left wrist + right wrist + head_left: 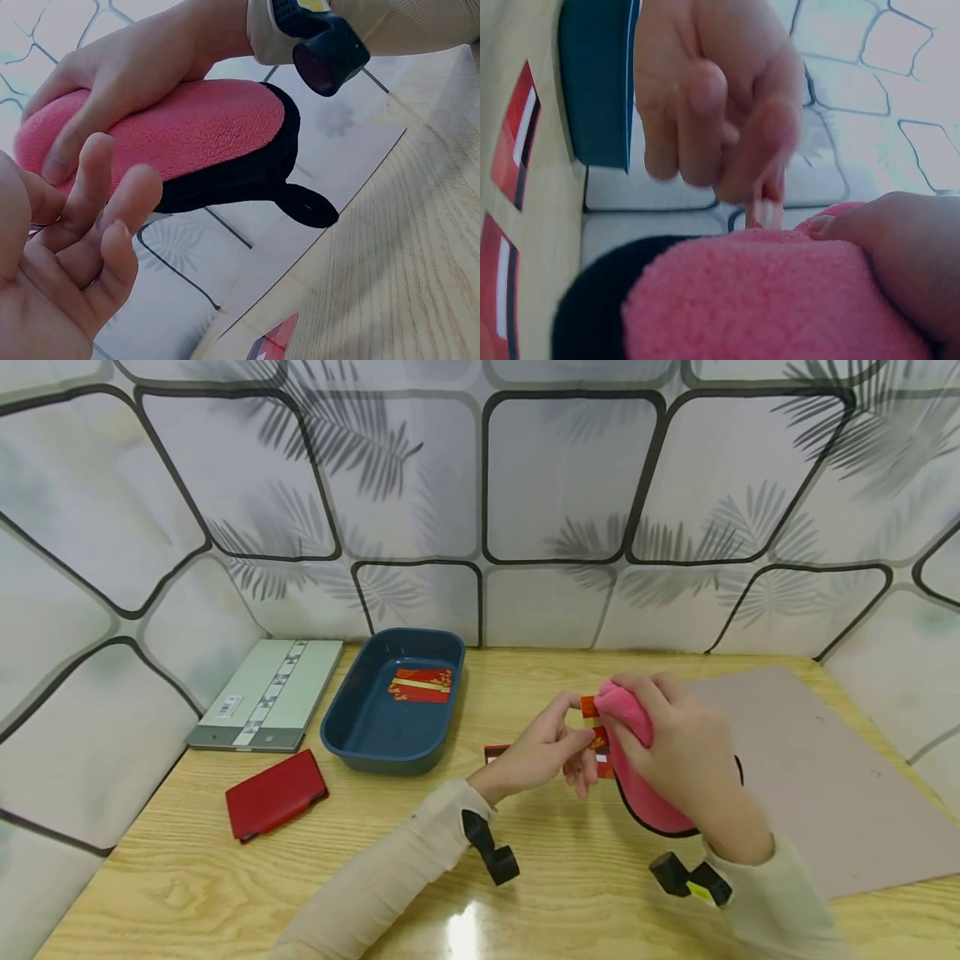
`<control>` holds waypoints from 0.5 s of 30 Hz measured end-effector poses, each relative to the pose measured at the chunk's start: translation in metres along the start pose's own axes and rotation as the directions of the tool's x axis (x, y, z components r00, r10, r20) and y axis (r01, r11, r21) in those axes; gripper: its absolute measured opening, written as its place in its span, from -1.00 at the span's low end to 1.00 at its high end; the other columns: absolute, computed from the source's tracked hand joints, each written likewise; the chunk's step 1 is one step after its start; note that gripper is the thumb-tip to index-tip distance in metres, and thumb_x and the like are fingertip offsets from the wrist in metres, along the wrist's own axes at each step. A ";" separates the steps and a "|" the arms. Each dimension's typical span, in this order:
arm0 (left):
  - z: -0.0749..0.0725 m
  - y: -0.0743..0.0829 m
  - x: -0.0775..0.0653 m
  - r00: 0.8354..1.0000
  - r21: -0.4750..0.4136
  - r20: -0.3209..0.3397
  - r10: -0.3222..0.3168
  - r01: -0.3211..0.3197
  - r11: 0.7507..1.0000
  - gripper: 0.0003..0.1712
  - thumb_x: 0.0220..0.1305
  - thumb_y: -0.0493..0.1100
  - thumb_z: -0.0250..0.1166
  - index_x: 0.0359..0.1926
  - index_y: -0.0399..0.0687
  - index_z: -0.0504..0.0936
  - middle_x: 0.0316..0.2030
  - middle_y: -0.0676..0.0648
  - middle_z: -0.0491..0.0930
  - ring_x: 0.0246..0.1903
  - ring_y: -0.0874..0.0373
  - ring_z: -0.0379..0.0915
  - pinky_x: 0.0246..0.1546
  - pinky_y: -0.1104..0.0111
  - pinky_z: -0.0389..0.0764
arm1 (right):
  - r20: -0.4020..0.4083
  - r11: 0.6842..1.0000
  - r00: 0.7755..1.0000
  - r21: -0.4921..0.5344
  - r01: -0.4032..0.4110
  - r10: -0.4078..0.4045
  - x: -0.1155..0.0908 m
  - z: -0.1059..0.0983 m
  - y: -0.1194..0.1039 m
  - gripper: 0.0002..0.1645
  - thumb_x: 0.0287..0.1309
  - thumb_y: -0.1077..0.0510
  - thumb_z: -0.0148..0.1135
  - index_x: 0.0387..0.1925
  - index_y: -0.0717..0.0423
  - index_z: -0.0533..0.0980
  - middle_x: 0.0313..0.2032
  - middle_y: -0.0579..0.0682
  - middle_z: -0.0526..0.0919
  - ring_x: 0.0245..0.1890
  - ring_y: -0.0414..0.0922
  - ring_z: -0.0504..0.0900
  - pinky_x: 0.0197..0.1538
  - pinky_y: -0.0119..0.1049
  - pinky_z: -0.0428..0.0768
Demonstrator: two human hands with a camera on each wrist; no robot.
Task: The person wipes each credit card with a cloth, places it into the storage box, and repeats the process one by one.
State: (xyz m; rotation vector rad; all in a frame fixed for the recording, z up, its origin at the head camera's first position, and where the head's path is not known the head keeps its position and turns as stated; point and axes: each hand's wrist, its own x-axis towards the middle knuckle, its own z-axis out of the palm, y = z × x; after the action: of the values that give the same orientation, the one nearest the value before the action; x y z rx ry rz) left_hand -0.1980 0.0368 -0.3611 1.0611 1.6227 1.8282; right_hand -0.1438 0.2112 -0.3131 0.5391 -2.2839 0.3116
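My right hand (686,747) grips a fuzzy pink cleaning pad (656,793) with black edging, its fingers pressed into the plush. A black loop (307,206) hangs from the pad's end in the left wrist view. With thumb and fingertips, my left hand (543,747) pinches a red card with a gold band (591,707) by its left edge. The pad lies against that card and hides much of it. Under the hands, red cards with a white and black stripe lie on the table, one card (514,135) farther left and another card (499,281) closer to the pad.
A blue tray (397,764) left of my hands holds a red and gold card (422,686). Beyond it stands a pale green flat box (262,693), with a red wallet (276,797) in front. A grey mat (840,785) covers the table's right side.
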 end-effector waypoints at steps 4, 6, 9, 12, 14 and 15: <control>0.001 -0.001 0.000 1.000 -0.026 0.016 -0.012 0.013 1.000 -0.74 0.53 -0.29 -0.19 0.16 -0.20 0.08 -0.59 -0.19 0.57 -0.68 0.20 0.55 -0.60 0.37 0.47 | 0.005 0.999 1.000 0.037 -0.008 0.008 -0.001 0.002 -0.006 -0.51 -0.09 0.17 0.46 -0.07 0.17 0.52 -0.35 0.16 0.57 -0.54 0.08 0.60 -0.62 -0.03 0.60; 0.001 -0.001 0.000 1.000 -0.025 0.019 -0.011 0.011 1.000 -0.72 0.54 -0.28 -0.20 0.18 -0.20 0.06 -0.55 -0.34 0.55 -0.68 0.21 0.55 -0.60 0.39 0.47 | -0.001 0.999 1.000 0.053 -0.009 0.010 -0.001 0.002 -0.008 -0.51 -0.09 0.18 0.46 -0.06 0.16 0.52 -0.34 0.16 0.57 -0.51 0.08 0.61 -0.59 -0.02 0.61; 0.001 0.000 0.000 1.000 -0.015 0.014 -0.006 0.007 1.000 -0.70 0.54 -0.28 -0.20 0.20 -0.20 0.05 -0.53 -0.42 0.53 -0.69 0.23 0.54 -0.60 0.41 0.47 | -0.004 0.997 1.000 0.079 -0.008 0.008 -0.001 0.001 -0.010 -0.51 -0.08 0.18 0.46 -0.05 0.15 0.52 -0.31 0.14 0.58 -0.46 0.08 0.62 -0.55 -0.02 0.63; 0.001 -0.001 -0.001 1.000 -0.003 0.005 -0.001 0.001 1.000 -0.73 0.53 -0.29 -0.20 0.17 -0.21 0.07 -0.59 -0.28 0.54 -0.71 0.23 0.53 -0.63 0.40 0.47 | 0.001 0.995 1.000 0.097 -0.018 0.018 -0.001 0.002 -0.009 -0.50 -0.08 0.20 0.47 -0.04 0.16 0.51 -0.29 0.15 0.59 -0.45 0.07 0.64 -0.53 -0.02 0.64; 0.001 0.000 -0.001 1.000 0.002 -0.005 -0.004 0.004 1.000 -0.75 0.52 -0.31 -0.19 0.14 -0.21 0.08 -0.62 -0.14 0.55 -0.72 0.22 0.52 -0.63 0.37 0.46 | 0.002 0.995 0.999 0.096 -0.032 0.032 -0.001 0.003 -0.006 -0.49 -0.08 0.21 0.48 -0.04 0.18 0.51 -0.29 0.17 0.58 -0.47 0.08 0.64 -0.53 -0.02 0.64; 0.001 0.000 -0.001 1.000 0.002 -0.011 -0.008 0.008 1.000 -0.76 0.52 -0.31 -0.19 0.13 -0.20 0.08 -0.63 -0.08 0.55 -0.72 0.21 0.51 -0.64 0.36 0.46 | 0.001 0.995 0.999 0.091 -0.040 0.040 -0.001 0.004 -0.004 -0.49 -0.07 0.21 0.48 -0.04 0.19 0.51 -0.28 0.18 0.58 -0.48 0.09 0.63 -0.54 -0.02 0.64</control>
State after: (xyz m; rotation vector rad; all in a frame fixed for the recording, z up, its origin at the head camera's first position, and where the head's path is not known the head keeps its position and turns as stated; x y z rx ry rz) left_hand -0.1968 0.0368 -0.3609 1.0459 1.6334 1.8301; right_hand -0.1434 0.2063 -0.3166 0.5397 -2.2905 0.4379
